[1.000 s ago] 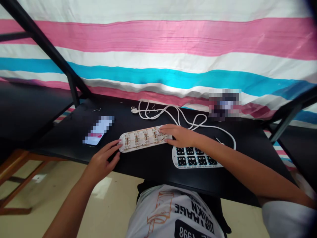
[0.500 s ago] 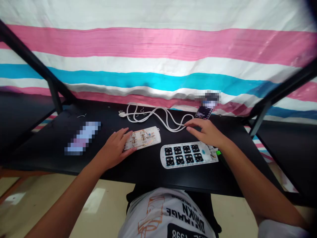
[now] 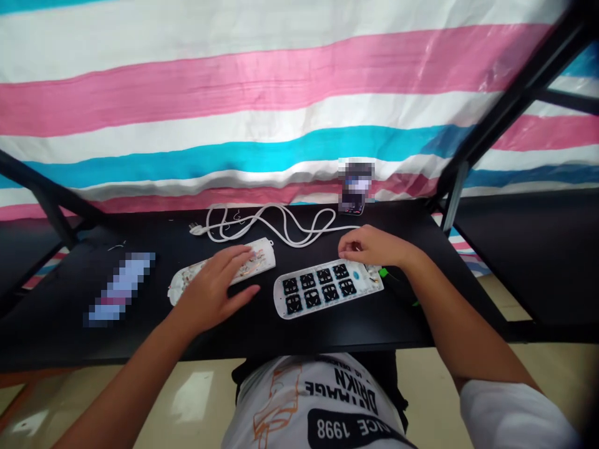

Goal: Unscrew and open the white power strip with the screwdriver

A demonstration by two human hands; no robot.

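My left hand (image 3: 213, 284) lies with spread fingers over a white power strip half (image 3: 262, 254) that has metal contacts and wiring inside. Right of it on the black table is the other white half (image 3: 362, 296), fitted with several black socket inserts. At the upper right edge of this half is my right hand (image 3: 369, 246), its fingers curled together; what they hold, if anything, is hidden. A white cable (image 3: 299, 243) with a plug (image 3: 199, 229) lies in loops behind both halves and runs toward my right hand.
A blurred flat item (image 3: 122, 287) lies on the table (image 3: 224, 337) at left. A phone (image 3: 353, 202) rests by the back edge, before a striped sheet (image 3: 234, 159). Black metal posts (image 3: 491, 118) rise at both sides. Something green (image 3: 384, 272) is beside the right half.
The view has turned, shifting the table items left. My right hand has curled its fingers and come down to the socket half's edge. My left thumb has spread away from the contact half.
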